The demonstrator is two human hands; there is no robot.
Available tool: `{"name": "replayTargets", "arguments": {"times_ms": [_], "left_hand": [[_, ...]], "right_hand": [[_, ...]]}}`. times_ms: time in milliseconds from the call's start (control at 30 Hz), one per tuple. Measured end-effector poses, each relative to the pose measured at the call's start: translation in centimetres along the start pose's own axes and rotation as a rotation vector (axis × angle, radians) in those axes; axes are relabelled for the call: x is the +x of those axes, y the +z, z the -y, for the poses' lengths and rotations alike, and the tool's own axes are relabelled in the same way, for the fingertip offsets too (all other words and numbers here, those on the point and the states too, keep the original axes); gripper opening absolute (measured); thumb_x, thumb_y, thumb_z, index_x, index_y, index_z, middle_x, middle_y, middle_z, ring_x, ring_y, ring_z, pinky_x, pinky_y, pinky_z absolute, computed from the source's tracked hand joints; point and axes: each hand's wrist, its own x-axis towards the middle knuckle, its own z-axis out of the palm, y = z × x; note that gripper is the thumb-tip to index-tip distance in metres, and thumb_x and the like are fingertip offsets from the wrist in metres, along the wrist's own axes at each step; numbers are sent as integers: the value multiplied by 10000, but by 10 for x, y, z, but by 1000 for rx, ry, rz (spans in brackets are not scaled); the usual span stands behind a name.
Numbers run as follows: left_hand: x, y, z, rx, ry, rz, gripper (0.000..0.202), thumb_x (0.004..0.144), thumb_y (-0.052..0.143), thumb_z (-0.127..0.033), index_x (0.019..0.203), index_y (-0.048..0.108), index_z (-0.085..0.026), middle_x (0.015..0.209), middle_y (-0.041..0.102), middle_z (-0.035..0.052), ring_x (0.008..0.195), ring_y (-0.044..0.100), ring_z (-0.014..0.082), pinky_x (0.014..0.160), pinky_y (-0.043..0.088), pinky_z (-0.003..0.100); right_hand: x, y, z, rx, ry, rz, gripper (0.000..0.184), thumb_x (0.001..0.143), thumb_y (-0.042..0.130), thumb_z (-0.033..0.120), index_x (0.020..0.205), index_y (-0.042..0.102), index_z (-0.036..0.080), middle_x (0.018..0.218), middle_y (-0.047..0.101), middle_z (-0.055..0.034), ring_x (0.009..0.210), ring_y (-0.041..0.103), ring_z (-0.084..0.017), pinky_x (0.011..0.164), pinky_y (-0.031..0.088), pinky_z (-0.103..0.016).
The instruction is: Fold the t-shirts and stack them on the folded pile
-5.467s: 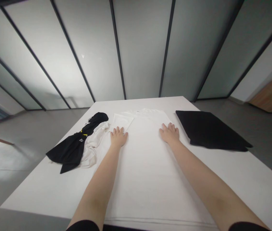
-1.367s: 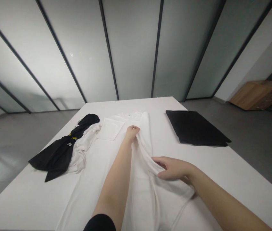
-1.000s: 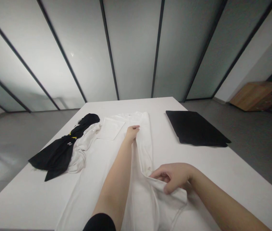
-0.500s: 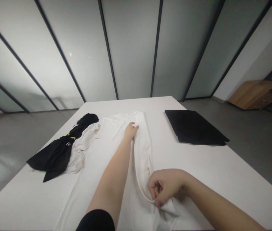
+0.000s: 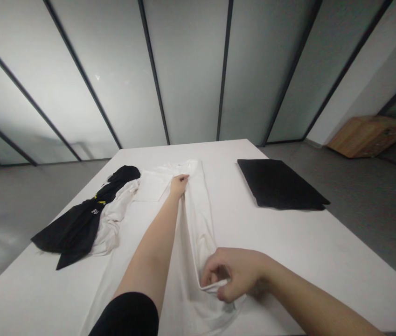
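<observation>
A white shirt (image 5: 198,210) lies lengthwise on the white table, its right side folded over in a long strip toward the middle. My left hand (image 5: 179,185) reaches across to the shirt's far end, near the collar, with thumb and fingers pinching the cloth there. At the near end my right hand (image 5: 234,273) grips the folded edge by the hem, fingers curled round the fabric and lifting it slightly. Part of the hem is hidden beneath that hand. A flat white square sheet (image 5: 151,186) rests on the shirt's upper left.
Left of the shirt lies a crumpled black garment (image 5: 79,224) with yellow and white marks, beside a crumpled white cloth (image 5: 112,224). A flat, black folded fabric piece (image 5: 281,184) sits on the table (image 5: 323,261) at right. Frosted glass panels and a wooden cabinet (image 5: 369,135) stand beyond.
My right hand has moved left, drawing the near part of the shirt's edge further inward. My left hand has shifted slightly left, still at the far end. The whole view slid a little left.
</observation>
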Motion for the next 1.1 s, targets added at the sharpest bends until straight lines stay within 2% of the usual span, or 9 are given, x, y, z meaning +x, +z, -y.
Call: {"name": "replayTargets", "arguments": {"times_ms": [133,300,400,500,633,700,900,1000,1100], "left_hand": [[3,-1,2,4,-20,25,279,841,662,-147,1040,855,-185,1064,830,89,1014,739,240,1001,540,340],[11,-3,-3,4,-54,127,144,817,741,-230,894,855,-191,863,809,61,874,721,222,854,555,298],[21,-5,-9,1,-90,186,169,776,774,-250,909,856,-183,681,726,22,707,666,187,700,534,261],[30,-5,-13,-7,-120,222,285,704,779,-177,978,860,-167,571,623,-17,574,588,158,606,496,252],[35,-6,-15,-62,-124,220,525,682,717,-111,1194,822,-166,683,686,-9,584,594,136,610,493,232],[35,-8,-13,-88,-135,229,572,703,694,-128,1264,792,-179,766,735,10,613,632,134,629,515,230],[35,-18,-7,-12,-176,244,390,740,742,-183,1119,818,-129,786,779,80,673,711,197,688,576,294],[34,-20,-6,59,-127,214,421,797,708,-175,1208,791,-134,976,818,116,865,762,229,816,587,306],[31,-21,-6,163,-51,167,383,833,683,-154,1201,790,-163,1202,796,135,1159,723,261,1039,525,329]], "right_hand": [[2,4,2,-148,-35,-31,421,710,773,177,1126,840,174,762,651,48,619,537,-76,569,409,-174],[9,10,-7,-322,-90,17,341,731,836,238,1070,860,215,729,666,59,595,576,-76,589,427,-169],[12,13,-12,-373,-83,33,298,728,868,272,1024,862,237,701,677,65,594,595,-85,594,430,-171],[12,14,-12,-368,-132,4,279,733,861,283,1008,860,237,689,680,66,585,595,-84,596,433,-174],[10,16,-12,-375,-250,-110,192,726,805,234,914,841,221,672,669,65,594,605,-88,616,440,-185],[11,18,-13,-375,-287,-116,171,713,801,220,882,825,223,685,673,67,619,621,-91,648,452,-191],[14,20,-18,-348,-163,30,207,702,877,279,898,826,237,668,651,96,561,598,-71,577,427,-165],[15,21,-18,-296,-110,54,253,711,915,332,927,836,227,674,666,87,557,597,-68,579,435,-163],[15,22,-16,-143,-106,108,389,739,928,433,1049,842,214,753,734,44,632,647,-90,638,482,-174]]}}
